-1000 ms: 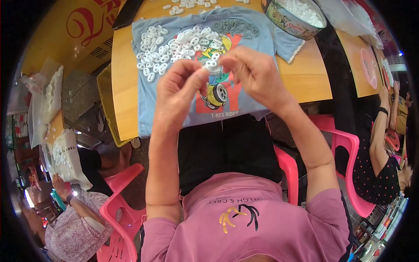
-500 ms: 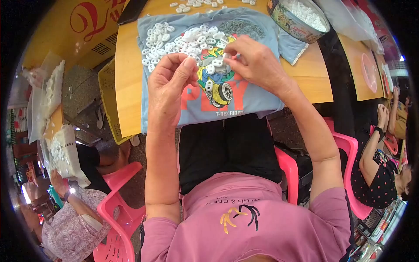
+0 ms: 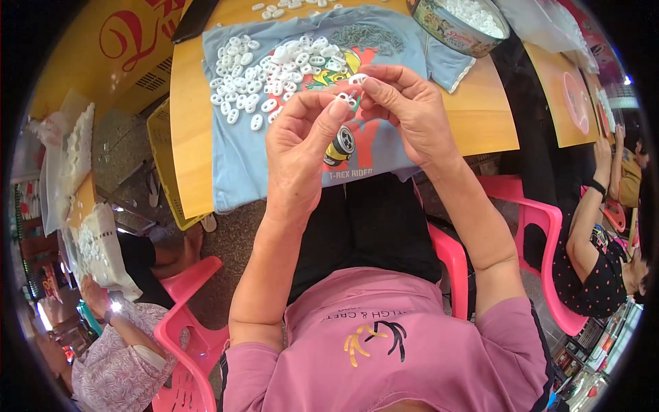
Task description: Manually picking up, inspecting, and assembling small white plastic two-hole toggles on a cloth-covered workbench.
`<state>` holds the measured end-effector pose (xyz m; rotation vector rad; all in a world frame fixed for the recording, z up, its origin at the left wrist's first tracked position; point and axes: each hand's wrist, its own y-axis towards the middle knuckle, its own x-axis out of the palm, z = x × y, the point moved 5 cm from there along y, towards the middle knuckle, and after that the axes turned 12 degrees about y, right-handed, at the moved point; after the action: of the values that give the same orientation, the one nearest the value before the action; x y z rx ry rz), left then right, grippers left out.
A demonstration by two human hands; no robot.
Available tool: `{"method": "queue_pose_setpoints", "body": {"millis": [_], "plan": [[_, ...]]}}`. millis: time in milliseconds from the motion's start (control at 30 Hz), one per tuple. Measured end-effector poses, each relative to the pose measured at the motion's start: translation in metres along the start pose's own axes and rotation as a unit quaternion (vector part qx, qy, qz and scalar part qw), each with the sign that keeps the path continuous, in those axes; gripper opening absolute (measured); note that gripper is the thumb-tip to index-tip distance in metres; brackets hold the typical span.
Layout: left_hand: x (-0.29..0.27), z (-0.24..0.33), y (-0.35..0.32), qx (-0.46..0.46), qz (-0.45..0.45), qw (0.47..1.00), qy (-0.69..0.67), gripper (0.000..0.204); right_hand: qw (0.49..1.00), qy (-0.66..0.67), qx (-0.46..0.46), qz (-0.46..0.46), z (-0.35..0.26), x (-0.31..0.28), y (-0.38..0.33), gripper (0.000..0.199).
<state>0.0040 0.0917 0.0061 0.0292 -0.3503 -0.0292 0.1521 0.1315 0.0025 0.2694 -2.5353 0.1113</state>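
My left hand point(image 3: 299, 134) pinches a small white two-holed plastic piece point(image 3: 342, 99) between thumb and fingers. Close against it, my right hand point(image 3: 410, 110) grips another white plastic piece point(image 3: 357, 79) between thumb and forefinger. Something thin shows between the two pieces, too small to make out. Both hands are raised over a light blue printed T-shirt point(image 3: 237, 172) spread on the table. Beyond my left hand lies a heap of white oval two-holed pieces point(image 3: 237, 81). A pile of tiny dark grey-green parts point(image 3: 367, 39) rests at the shirt's far side.
Under the shirt is a wooden table point(image 3: 489, 113). A round printed tin point(image 3: 458, 34) of white pieces stands at its far right. A yellow crate point(image 3: 163, 154) is beside its left edge. Pink chairs point(image 3: 182, 343) and seated people flank me on both sides.
My right hand has drawn back from the heap toward me, and my left hand has moved right. They now meet over the shirt, their white pieces brought together.
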Motion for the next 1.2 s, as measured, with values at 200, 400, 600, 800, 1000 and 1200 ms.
{"method": "queue_pose_setpoints", "body": {"millis": [200,400,600,800,1000,1200], "plan": [[-0.003,-0.001,0.0,0.003,0.016,1.0,0.0,0.015,0.999,-0.037,-0.027,-0.002,-0.007,0.007,-0.012,0.02],[-0.003,0.001,0.0,0.012,0.016,1.0,-0.001,0.015,0.99,-0.125,-0.066,-0.005,-0.017,0.01,-0.015,0.022],[-0.001,0.002,-0.003,-0.004,0.006,0.999,0.05,0.014,0.992,-0.092,-0.085,-0.013,-0.025,0.015,-0.014,0.023],[-0.002,0.004,-0.003,-0.014,0.01,0.997,0.072,0.015,0.991,-0.104,-0.079,-0.037,-0.024,0.022,-0.015,0.023],[-0.003,0.006,-0.003,-0.014,0.014,0.997,0.078,0.016,0.989,-0.116,-0.083,-0.043,-0.027,0.025,-0.017,0.022],[-0.006,0.011,-0.004,-0.005,0.028,0.991,0.131,0.015,0.978,-0.173,-0.103,-0.046,-0.027,0.027,-0.018,0.021]]}}
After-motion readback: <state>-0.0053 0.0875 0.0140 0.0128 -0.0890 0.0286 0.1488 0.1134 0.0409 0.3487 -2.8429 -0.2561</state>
